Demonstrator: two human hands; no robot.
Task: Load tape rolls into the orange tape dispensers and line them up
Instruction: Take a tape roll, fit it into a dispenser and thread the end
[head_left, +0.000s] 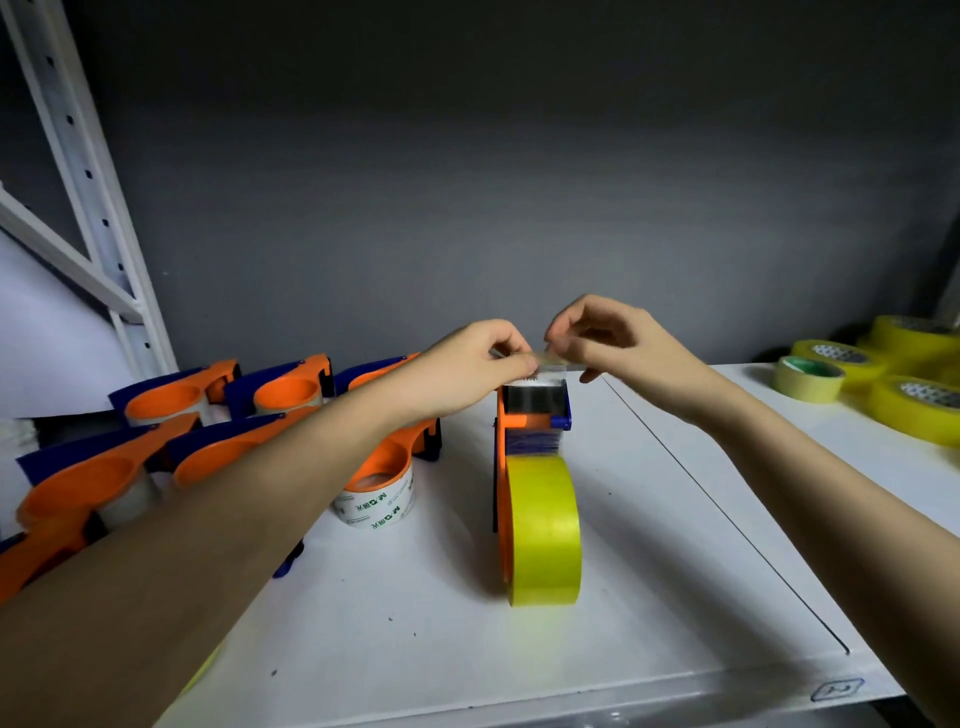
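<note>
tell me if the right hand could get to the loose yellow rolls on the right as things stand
Probably yes, once it lets go. The right hand is pinching the tape end above the dispenser; the bare shelf between it and the yellow rolls leaves the way free.

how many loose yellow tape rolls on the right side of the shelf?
4 visible, all at the far right: a pale roll with a green core nearest the middle, one behind it, one at the back by the edge, and one nearest. More may lie beyond the frame edge.
</note>
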